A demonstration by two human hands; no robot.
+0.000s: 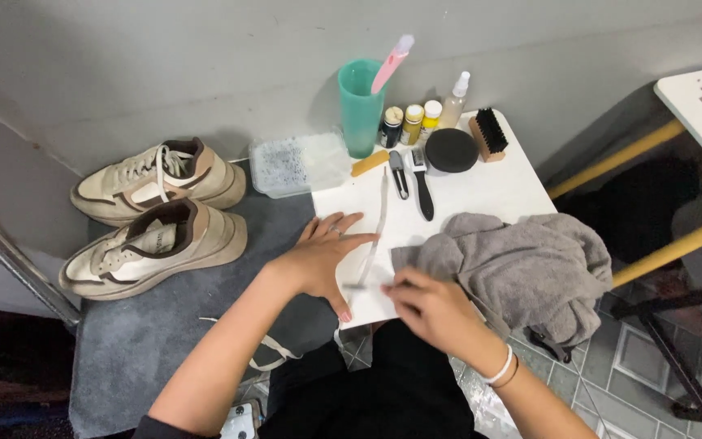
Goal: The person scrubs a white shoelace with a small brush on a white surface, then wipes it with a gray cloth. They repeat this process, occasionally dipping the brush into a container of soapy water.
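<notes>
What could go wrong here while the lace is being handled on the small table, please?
The lace stretches up towards the tools and green cup; a tug could sweep or tip them. The towel overhangs the table edge and might slide off. The left hand pins the lace only lightly.

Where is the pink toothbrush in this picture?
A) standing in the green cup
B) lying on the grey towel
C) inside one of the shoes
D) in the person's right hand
A: the pink toothbrush stands tilted in the green cup at the back of the white table, far from the grey towel and both hands.
</notes>
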